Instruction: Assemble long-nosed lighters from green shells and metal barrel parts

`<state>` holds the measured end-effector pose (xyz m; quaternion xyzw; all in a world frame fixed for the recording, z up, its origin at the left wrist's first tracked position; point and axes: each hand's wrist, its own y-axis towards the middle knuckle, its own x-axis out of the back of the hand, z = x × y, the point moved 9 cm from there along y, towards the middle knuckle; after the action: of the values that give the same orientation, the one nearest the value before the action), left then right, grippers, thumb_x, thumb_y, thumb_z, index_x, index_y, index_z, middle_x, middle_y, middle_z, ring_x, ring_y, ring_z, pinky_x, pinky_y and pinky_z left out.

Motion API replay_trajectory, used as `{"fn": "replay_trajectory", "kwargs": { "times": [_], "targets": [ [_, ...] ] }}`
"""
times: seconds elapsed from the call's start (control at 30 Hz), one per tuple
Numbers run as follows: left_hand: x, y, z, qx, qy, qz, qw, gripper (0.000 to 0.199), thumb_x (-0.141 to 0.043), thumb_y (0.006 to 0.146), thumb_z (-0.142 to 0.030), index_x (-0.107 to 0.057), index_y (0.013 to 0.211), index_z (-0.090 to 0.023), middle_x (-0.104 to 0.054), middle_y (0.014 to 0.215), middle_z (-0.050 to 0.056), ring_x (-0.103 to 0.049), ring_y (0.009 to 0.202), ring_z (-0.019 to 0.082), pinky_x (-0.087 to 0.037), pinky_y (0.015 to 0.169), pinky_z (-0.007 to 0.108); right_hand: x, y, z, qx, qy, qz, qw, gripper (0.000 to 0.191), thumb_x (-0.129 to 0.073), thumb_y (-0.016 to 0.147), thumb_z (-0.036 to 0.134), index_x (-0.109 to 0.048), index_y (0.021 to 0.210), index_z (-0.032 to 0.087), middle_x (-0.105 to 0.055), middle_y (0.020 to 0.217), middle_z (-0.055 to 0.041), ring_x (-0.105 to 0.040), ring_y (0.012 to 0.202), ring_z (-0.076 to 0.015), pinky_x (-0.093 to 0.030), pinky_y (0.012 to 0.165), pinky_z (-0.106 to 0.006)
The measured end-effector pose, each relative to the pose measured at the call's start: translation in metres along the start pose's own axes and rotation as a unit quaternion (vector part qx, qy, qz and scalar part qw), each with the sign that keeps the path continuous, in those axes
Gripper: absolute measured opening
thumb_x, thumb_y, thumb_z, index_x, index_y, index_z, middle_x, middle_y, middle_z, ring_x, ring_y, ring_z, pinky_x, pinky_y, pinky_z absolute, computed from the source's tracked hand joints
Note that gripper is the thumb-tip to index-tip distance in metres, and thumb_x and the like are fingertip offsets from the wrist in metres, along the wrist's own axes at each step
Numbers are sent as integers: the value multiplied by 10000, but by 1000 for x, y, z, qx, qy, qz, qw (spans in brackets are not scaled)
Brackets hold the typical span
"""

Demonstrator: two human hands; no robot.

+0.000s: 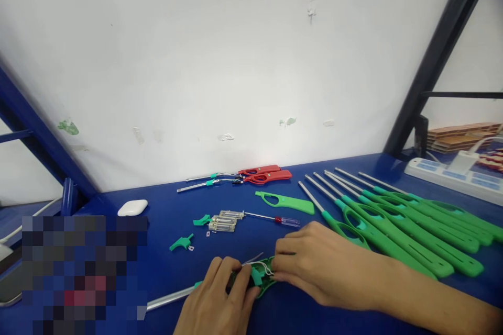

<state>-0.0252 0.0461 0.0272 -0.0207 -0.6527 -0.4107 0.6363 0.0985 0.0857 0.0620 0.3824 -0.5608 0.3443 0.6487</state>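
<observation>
An opened green long-reach lighter [268, 290] lies low at the centre, its metal tube [171, 298] pointing left. White wires [267, 268] and a teal trigger piece [257, 276] show inside it. My left hand [220, 298] is closed around the part near the tube, fingers bent over a dark piece. With fingertips pinched, my right hand [322, 264] grips the handle end and hides most of it. Beyond them lie clear fuel tanks [222, 224], loose teal triggers [181, 242] and a screwdriver [286, 221].
Several green lighters [393, 225] lie side by side at right. Behind are a green half shell [288, 202] and two opened red lighters [271, 176] against the wall. A white case [132, 208] sits left; a power strip [451, 175] is far right.
</observation>
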Motion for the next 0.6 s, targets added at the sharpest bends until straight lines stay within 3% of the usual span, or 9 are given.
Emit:
{"fn": "replay_trajectory", "kwargs": {
  "times": [0.6],
  "targets": [
    [-4,-3,1,14,16,-7,1000,223,-393,1130,-253,-593,1220,-214,-756,1066,70,-795,939,228,-687,744,324,-2,-1,0,0,42,-20,999,203,-596,1111,303,-672,943,219,-732,911,24,-710,882,-168,-411,699,-323]
  ]
}}
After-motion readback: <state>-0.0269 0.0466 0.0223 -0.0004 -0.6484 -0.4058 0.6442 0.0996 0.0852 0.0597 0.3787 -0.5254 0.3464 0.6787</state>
